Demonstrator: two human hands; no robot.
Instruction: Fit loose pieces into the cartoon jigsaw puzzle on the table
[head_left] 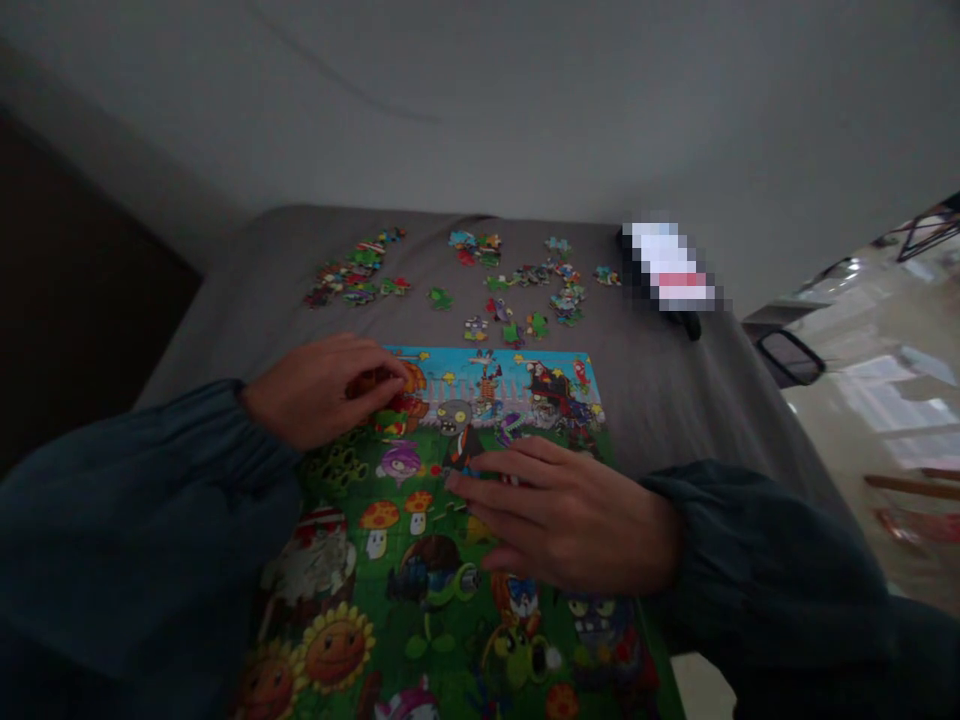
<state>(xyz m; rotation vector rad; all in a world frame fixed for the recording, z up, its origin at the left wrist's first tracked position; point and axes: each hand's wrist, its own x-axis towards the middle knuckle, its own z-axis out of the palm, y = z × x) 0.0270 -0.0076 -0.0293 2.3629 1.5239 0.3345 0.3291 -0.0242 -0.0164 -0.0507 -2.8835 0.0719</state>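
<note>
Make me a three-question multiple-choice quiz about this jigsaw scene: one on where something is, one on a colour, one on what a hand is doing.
1. Where do the loose pieces lie?
A. Beyond the far edge of the puzzle
B. On the floor
C. In a box

2. What colour is the cloth under the puzzle?
A. Red
B. Grey
C. White

3. How is the right hand placed?
A. Raised in the air
B. Closed in a fist
C. Flat on the puzzle, fingers stretched out

Answers:
1 A, the pieces are scattered on the cloth past the puzzle's top edge.
2 B, bare cloth around the puzzle shows grey.
3 C, the palm lies down on the picture, while the left hand rests curled at the upper left corner.
</note>
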